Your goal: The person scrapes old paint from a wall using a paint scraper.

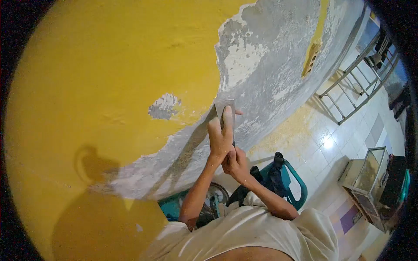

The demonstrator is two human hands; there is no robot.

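A flat metal scraper [230, 103] touches the wall at the ragged edge where yellow paint [109, 65] meets bare grey plaster [278, 52]. My left hand [221, 135] is closed on the scraper's blade, its thumb lying along the metal. Just below and to the right, my right hand [235, 164] is wrapped round the dark handle of the same scraper. A small bare patch [165, 106] shows in the yellow paint left of my hands. Whitish remnants [244, 61] cling to the grey area above.
A metal ladder [358, 98] stands at the right on the tiled floor [324, 158], where yellow debris [289, 130] is scattered. Below my hands is a green plastic chair [299, 180]. A glass-fronted cabinet [370, 169] is at the lower right. Part of a person [401, 101] shows at the far right.
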